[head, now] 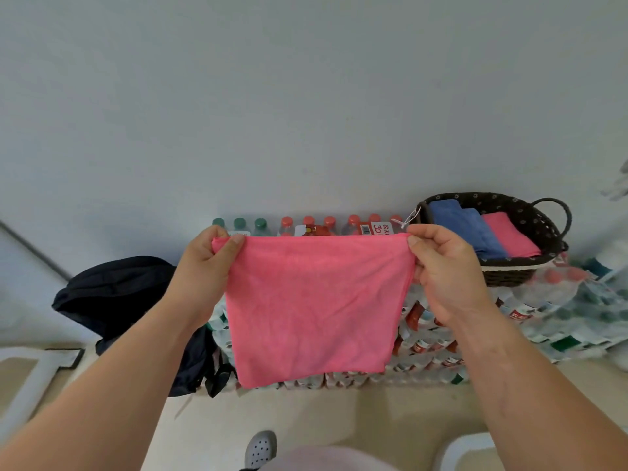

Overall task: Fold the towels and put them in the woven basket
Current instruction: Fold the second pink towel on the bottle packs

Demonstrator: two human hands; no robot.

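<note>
Holding folded blue towels (462,229) and one pink towel (509,237), the woven basket (530,215).

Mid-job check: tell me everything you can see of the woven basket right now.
Dark brown woven basket, oval, with a pale band low on its near side and a loop handle at its right end. It stands upright on the packs of bottled water, against the wall. Inside lie folded blue towels and a folded pink towel, side by side. The right hand hides its near left corner.
</note>
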